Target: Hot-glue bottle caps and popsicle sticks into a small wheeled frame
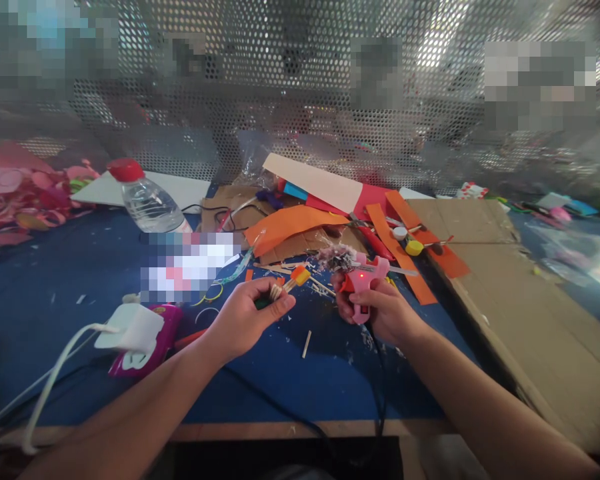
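My left hand [253, 313] is closed around a few thin wooden sticks [289, 285]. An orange and yellow piece [301, 275] sits at their far end, and something dark green shows partly under my fingers. My right hand [375, 307] grips a pink hot glue gun [364, 287] with a lit red light and an orange trigger. Its front end, covered in grey-white fluff and scraps, points left, above and apart from the orange and yellow piece. A glue stick [403, 271] juts from the back, and a black cord [380, 373] hangs from the handle.
A water bottle [150, 200] and a magenta power strip [167, 327] with a white charger [130, 327] stand left. Orange paper [295, 227], cardboard [510, 293] and a red tool [377, 242] lie behind and right. A loose stick [307, 344] rests on the blue table. Perforated mesh rises behind.
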Demonstrator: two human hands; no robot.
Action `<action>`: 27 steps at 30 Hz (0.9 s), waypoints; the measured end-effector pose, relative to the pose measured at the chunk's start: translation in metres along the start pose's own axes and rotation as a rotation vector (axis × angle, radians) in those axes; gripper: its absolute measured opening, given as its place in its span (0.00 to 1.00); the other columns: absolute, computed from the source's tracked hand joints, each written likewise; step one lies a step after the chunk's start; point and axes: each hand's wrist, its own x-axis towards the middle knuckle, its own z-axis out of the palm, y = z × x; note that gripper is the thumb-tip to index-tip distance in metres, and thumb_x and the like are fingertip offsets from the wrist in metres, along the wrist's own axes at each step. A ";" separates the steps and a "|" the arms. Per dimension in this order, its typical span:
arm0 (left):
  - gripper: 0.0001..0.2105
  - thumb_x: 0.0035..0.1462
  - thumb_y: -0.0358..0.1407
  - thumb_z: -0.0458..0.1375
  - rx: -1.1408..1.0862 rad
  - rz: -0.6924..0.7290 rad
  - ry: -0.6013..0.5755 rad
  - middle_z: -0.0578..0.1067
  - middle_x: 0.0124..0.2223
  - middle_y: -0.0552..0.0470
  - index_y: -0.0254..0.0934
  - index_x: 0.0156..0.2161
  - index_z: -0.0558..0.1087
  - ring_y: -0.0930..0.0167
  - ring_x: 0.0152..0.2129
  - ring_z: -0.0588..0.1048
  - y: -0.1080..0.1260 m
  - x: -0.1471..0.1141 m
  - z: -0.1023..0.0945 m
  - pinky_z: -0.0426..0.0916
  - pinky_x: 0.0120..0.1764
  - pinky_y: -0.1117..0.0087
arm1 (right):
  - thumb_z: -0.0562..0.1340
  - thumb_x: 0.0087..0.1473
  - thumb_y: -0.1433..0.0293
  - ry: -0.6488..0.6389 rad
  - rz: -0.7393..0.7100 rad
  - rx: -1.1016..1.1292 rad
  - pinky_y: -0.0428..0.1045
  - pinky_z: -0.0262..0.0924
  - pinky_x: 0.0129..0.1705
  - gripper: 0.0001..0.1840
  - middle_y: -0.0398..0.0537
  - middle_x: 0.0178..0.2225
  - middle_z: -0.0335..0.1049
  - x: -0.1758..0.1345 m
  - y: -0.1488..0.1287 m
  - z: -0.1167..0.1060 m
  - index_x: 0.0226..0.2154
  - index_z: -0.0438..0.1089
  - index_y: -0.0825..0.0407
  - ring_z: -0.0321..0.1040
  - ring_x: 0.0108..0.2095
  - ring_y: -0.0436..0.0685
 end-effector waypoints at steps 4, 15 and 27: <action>0.20 0.62 0.49 0.62 0.009 0.017 0.016 0.69 0.26 0.56 0.36 0.27 0.69 0.73 0.24 0.67 -0.005 0.000 -0.001 0.60 0.29 0.71 | 0.64 0.43 0.67 0.021 -0.021 0.068 0.49 0.55 0.23 0.15 0.46 0.28 0.71 0.002 -0.001 -0.001 0.37 0.72 0.53 0.62 0.22 0.53; 0.19 0.65 0.52 0.58 -0.070 -0.001 -0.002 0.77 0.28 0.51 0.37 0.33 0.74 0.69 0.26 0.73 -0.007 0.002 -0.001 0.67 0.31 0.69 | 0.62 0.35 0.75 0.061 -0.016 -0.060 0.49 0.59 0.28 0.24 0.43 0.27 0.69 0.001 -0.004 0.005 0.40 0.70 0.50 0.65 0.28 0.55; 0.18 0.68 0.49 0.56 0.050 0.047 0.028 0.77 0.33 0.49 0.36 0.40 0.77 0.68 0.29 0.75 -0.009 -0.001 0.002 0.68 0.32 0.67 | 0.64 0.37 0.73 0.026 -0.003 -0.015 0.49 0.58 0.23 0.15 0.44 0.26 0.69 0.001 -0.001 0.004 0.34 0.70 0.51 0.63 0.23 0.53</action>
